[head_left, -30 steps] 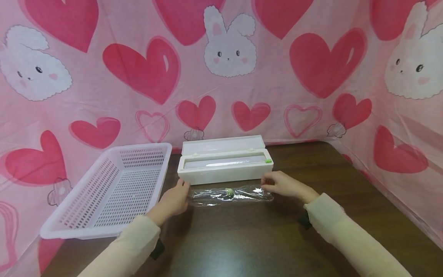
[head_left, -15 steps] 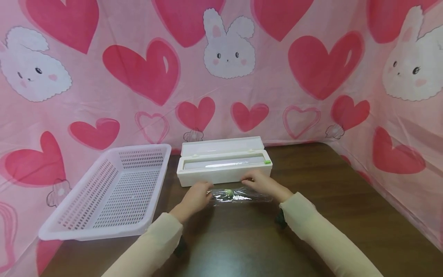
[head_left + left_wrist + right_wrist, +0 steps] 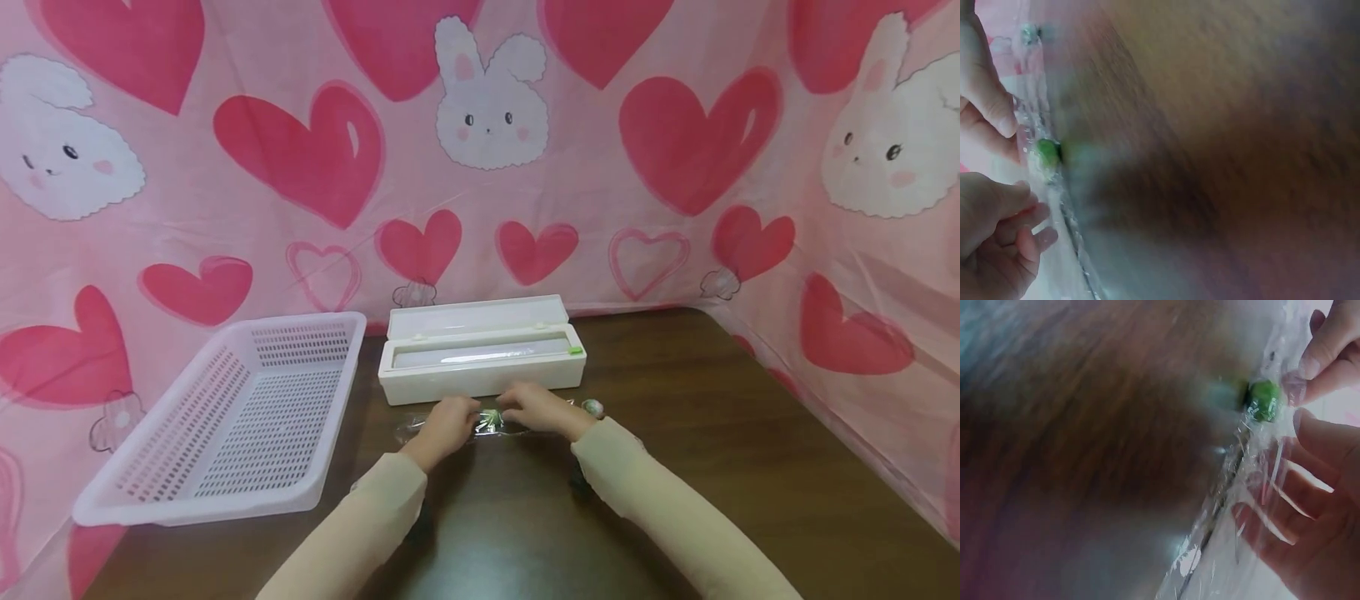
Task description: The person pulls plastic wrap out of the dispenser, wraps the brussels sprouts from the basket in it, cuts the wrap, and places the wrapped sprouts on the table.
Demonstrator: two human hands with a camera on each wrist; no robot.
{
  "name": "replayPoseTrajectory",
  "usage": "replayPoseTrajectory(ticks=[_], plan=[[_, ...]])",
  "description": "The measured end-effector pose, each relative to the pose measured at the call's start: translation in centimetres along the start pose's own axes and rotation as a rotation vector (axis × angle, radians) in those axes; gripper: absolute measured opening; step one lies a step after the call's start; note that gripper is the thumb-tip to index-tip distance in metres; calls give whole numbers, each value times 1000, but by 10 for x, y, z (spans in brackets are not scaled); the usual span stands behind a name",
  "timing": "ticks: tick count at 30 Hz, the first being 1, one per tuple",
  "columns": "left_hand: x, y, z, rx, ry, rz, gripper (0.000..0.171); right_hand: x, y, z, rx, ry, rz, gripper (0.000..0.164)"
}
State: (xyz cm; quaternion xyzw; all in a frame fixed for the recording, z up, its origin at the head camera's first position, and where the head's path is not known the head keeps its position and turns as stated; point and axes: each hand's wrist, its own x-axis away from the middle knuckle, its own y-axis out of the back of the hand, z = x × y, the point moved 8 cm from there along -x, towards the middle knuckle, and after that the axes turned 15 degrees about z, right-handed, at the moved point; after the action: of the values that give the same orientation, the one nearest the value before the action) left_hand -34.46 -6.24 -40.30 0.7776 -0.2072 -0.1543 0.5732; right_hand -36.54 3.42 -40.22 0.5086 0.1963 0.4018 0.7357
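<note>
A small round green item (image 3: 1265,401) lies inside crumpled clear plastic wrap (image 3: 420,423), in front of the white box. My left hand (image 3: 448,427) is just left of the green item; thumb and fingertip pinch the wrap's edge in the right wrist view. My right hand (image 3: 534,407) is on its other side, with curled fingers seen through the film (image 3: 1275,487) in the right wrist view. A second small, pale, round item (image 3: 592,408) lies near the right wrist, also seen at the wrap's far end in the left wrist view.
The white box (image 3: 480,383) stands with its lid (image 3: 480,315) raised and a roll of film (image 3: 483,353) inside; a green tab (image 3: 575,351) sits at its right end. A white slotted basket (image 3: 341,392) is at the left of the dark wooden table (image 3: 712,417).
Both hands have come inward from the wrap's two ends to either side of the green item. A pale round item now shows by the right wrist.
</note>
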Motion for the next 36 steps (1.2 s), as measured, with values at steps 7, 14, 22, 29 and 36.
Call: replayPoseTrajectory(ticks=[7,14,22,29,36], plan=[[-3,-10,7,19,9,27,15,-9,-13,-4,17,-71,56,23],[-5,-14,6,-8,2,44,5,-10,-11,-8,-5,-88,42,23],[-7,-14,12,71,90,38,11,-11,-10,-9,-52,-81,14,9],[-4,-13,10,75,20,2,6,-8,-8,-13,-97,-69,-16,8],[1,-11,8,71,-43,16,12,-5,-8,-11,-124,10,-4,12]])
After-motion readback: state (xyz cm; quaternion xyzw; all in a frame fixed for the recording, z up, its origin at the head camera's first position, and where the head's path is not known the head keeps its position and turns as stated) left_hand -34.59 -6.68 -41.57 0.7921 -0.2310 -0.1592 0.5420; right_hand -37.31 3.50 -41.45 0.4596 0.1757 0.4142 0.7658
